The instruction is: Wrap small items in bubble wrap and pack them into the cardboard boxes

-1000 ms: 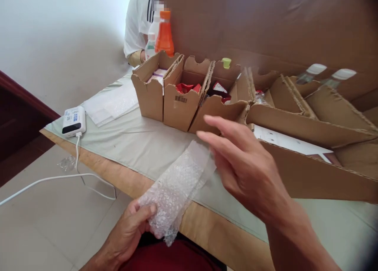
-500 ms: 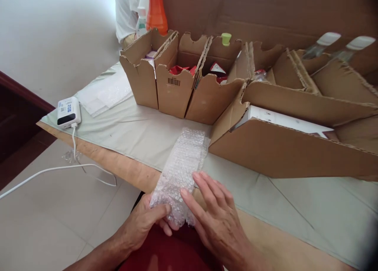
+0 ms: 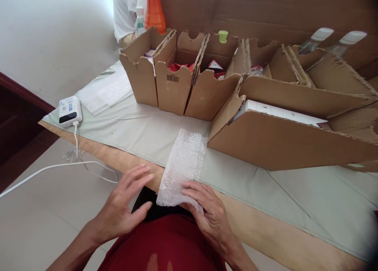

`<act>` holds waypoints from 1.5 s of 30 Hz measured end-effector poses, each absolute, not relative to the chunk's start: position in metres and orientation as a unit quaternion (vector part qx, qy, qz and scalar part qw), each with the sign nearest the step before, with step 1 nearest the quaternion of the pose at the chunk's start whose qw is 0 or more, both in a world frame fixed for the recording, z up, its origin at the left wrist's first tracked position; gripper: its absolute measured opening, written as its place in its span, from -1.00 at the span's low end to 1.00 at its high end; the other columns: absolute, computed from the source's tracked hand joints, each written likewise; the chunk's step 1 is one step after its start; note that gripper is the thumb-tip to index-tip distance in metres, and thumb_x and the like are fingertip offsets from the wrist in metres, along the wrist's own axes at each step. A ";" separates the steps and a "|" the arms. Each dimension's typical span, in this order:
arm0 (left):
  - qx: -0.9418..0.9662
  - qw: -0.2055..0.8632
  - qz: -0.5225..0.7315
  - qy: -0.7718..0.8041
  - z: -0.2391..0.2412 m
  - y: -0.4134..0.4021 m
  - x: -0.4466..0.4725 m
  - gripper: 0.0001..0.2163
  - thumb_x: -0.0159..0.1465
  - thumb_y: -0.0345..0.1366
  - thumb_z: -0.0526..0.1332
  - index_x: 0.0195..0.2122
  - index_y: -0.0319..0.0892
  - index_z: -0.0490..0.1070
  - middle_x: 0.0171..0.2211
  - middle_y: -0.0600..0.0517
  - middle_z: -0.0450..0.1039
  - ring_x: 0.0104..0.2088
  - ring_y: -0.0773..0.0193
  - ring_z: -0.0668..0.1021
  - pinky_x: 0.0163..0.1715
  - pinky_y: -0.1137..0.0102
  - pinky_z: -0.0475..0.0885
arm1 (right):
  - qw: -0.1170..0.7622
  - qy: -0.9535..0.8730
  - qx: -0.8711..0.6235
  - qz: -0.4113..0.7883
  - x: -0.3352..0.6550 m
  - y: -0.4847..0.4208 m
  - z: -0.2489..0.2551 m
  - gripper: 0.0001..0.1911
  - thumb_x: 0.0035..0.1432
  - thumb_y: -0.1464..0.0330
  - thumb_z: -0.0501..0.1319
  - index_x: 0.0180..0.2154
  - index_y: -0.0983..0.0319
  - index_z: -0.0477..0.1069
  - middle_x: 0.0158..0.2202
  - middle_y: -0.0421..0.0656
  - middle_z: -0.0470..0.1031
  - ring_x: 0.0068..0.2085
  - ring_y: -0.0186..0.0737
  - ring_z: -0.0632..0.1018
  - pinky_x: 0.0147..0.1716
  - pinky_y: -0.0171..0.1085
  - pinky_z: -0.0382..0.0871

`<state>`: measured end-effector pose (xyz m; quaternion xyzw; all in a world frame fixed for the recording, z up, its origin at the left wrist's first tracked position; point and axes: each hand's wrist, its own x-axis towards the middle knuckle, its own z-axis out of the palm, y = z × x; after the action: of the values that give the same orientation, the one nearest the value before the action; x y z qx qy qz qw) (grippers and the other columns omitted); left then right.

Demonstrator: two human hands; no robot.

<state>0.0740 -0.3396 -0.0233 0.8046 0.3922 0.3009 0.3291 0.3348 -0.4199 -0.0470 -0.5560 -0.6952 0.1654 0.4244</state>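
Note:
A clear bubble wrap bag (image 3: 184,160) lies across the table's front edge, its near end hanging over toward my lap. My right hand (image 3: 208,206) grips the near right corner, fingers on top and the thumb hidden beneath the wrap. To the left of the wrap, my left hand (image 3: 126,202) is in the air with fingers apart, holding nothing. Whether anything lies inside the wrap I cannot tell.
Cardboard bins (image 3: 174,88) stand along the back, some holding red packets; a long cardboard box (image 3: 283,141) with a white item is at right. A white power bank (image 3: 70,110) with a cable sits left, near flat bubble wrap sheets (image 3: 113,91). A person's white sleeve (image 3: 125,15) shows behind.
My left hand has let go of the bubble wrap and moved left, its fingers spreading. My right hand has closed on the near right corner, and the wrap's near end now lies flatter.

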 end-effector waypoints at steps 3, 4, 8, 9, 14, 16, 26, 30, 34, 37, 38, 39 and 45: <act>0.839 0.330 0.300 0.312 -0.039 -0.337 0.100 -0.39 0.21 -0.51 0.27 0.29 -0.01 0.40 0.22 -0.13 0.50 0.30 -0.07 0.44 0.28 0.01 0.34 | 0.427 -0.671 -0.578 0.181 0.333 -0.420 -0.047 -0.79 0.32 0.45 0.20 -0.11 0.13 0.58 -0.07 -0.08 0.68 -0.08 -0.12 0.68 -0.09 -0.12 0.60; 0.841 0.333 0.303 0.301 -0.043 -0.335 0.106 -0.42 0.22 -0.54 0.24 0.26 -0.01 0.44 0.16 -0.11 0.55 0.27 -0.05 0.47 0.27 0.02 0.36 | 0.428 -0.664 -0.584 0.186 0.332 -0.420 -0.046 -0.81 0.34 0.43 0.19 -0.14 0.13 0.58 -0.09 -0.08 0.68 -0.09 -0.13 0.69 -0.10 -0.14 0.60; 0.833 0.323 0.328 0.307 -0.048 -0.333 0.116 -0.64 0.24 -0.55 0.23 -0.03 -0.05 0.61 0.02 -0.13 0.62 0.15 -0.03 0.55 0.16 0.08 0.44 | 0.431 -0.646 -0.594 0.210 0.332 -0.418 -0.044 -0.83 0.36 0.40 0.19 -0.20 0.15 0.57 -0.15 -0.12 0.68 -0.14 -0.15 0.69 -0.14 -0.18 0.58; 0.829 0.319 0.334 0.314 -0.047 -0.333 0.116 -0.67 0.23 -0.54 0.25 -0.06 -0.06 0.62 0.06 -0.16 0.59 0.14 -0.05 0.56 0.12 0.09 0.46 | 0.433 -0.642 -0.596 0.215 0.332 -0.418 -0.044 -0.83 0.36 0.40 0.19 -0.19 0.14 0.58 -0.15 -0.12 0.68 -0.14 -0.15 0.69 -0.14 -0.19 0.58; 0.813 0.345 0.351 0.312 -0.042 -0.332 0.119 -0.70 0.22 -0.52 0.28 -0.09 -0.04 0.64 -0.05 -0.12 0.64 -0.02 0.00 0.62 0.03 0.14 0.48 | 0.447 -0.617 -0.607 0.227 0.332 -0.418 -0.045 -0.82 0.33 0.43 0.20 -0.19 0.14 0.59 -0.13 -0.12 0.68 -0.15 -0.17 0.68 -0.16 -0.23 0.58; 0.806 0.363 0.348 0.312 -0.041 -0.330 0.123 -0.72 0.25 -0.52 0.27 -0.12 -0.05 0.64 -0.19 -0.08 0.67 -0.12 0.04 0.63 -0.02 0.18 0.48 | 0.454 -0.612 -0.609 0.222 0.331 -0.418 -0.044 -0.83 0.32 0.44 0.21 -0.21 0.15 0.59 -0.15 -0.12 0.68 -0.16 -0.17 0.68 -0.15 -0.24 0.58; 0.706 0.414 0.352 0.454 -0.047 -0.325 0.140 -0.71 0.23 -0.37 0.35 -0.01 -0.08 0.60 -0.39 0.02 0.59 -0.36 0.16 0.58 -0.24 0.32 0.45 | 0.466 -0.479 -0.704 0.240 0.326 -0.416 -0.054 -0.56 0.35 0.30 0.22 0.22 0.19 0.37 -0.36 -0.22 0.56 -0.38 -0.31 0.59 -0.39 -0.39 0.50; 0.722 0.374 0.335 0.475 -0.049 -0.327 0.144 -0.68 0.25 -0.34 0.32 0.05 -0.08 0.57 -0.39 0.02 0.57 -0.32 0.13 0.56 -0.17 0.28 0.44 | 0.427 -0.517 -0.713 0.206 0.328 -0.408 -0.059 -0.45 0.36 0.33 0.20 0.33 0.20 0.24 -0.34 -0.22 0.59 -0.34 -0.30 0.63 -0.33 -0.35 0.53; 0.751 0.338 0.316 0.471 -0.049 -0.328 0.144 -0.67 0.30 -0.35 0.28 0.09 -0.10 0.54 -0.38 0.01 0.55 -0.30 0.13 0.55 -0.18 0.27 0.44 | 0.396 -0.546 -0.733 0.085 0.337 -0.416 -0.051 -0.40 0.33 0.32 0.25 0.34 0.19 0.20 -0.22 -0.14 0.58 -0.41 -0.27 0.56 -0.38 -0.26 0.53; 0.759 0.328 0.326 0.459 -0.051 -0.330 0.143 -0.66 0.30 -0.38 0.27 0.10 -0.11 0.53 -0.38 0.02 0.54 -0.31 0.14 0.55 -0.18 0.29 0.44 | 0.387 -0.614 -0.688 -0.017 0.338 -0.430 -0.038 -0.46 0.29 0.43 0.28 0.27 0.19 0.28 -0.08 -0.01 0.57 -0.17 -0.12 0.60 -0.20 -0.15 0.53; 0.764 0.321 0.329 0.453 -0.052 -0.330 0.142 -0.66 0.31 -0.39 0.26 0.11 -0.11 0.52 -0.38 0.03 0.54 -0.31 0.15 0.55 -0.18 0.30 0.44 | 0.372 -0.653 -0.659 -0.025 0.337 -0.433 -0.034 -0.51 0.28 0.46 0.27 0.22 0.20 0.33 -0.02 0.02 0.56 -0.06 -0.06 0.59 -0.12 -0.11 0.52; 0.771 0.309 0.332 0.446 -0.053 -0.330 0.142 -0.65 0.32 -0.40 0.25 0.13 -0.12 0.50 -0.37 0.03 0.54 -0.31 0.16 0.55 -0.18 0.30 0.44 | 0.350 -0.692 -0.631 -0.021 0.335 -0.435 -0.033 -0.56 0.28 0.47 0.26 0.18 0.21 0.37 0.05 0.05 0.54 0.04 -0.01 0.56 -0.04 -0.07 0.49; 0.829 0.227 0.314 0.404 -0.056 -0.329 0.139 -0.68 0.39 -0.42 0.17 0.16 -0.21 0.39 -0.37 0.05 0.49 -0.33 0.20 0.54 -0.22 0.30 0.48 | 0.222 -0.769 -0.598 0.018 0.329 -0.417 -0.048 -0.68 0.35 0.49 0.14 0.10 0.24 0.44 0.21 -0.01 0.51 0.24 0.08 0.46 0.10 0.04 0.35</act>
<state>0.1389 -0.3294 -0.0558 0.8286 0.4038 0.3145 0.2269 0.3286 -0.4168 -0.0479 -0.5985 -0.7695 0.0184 0.2223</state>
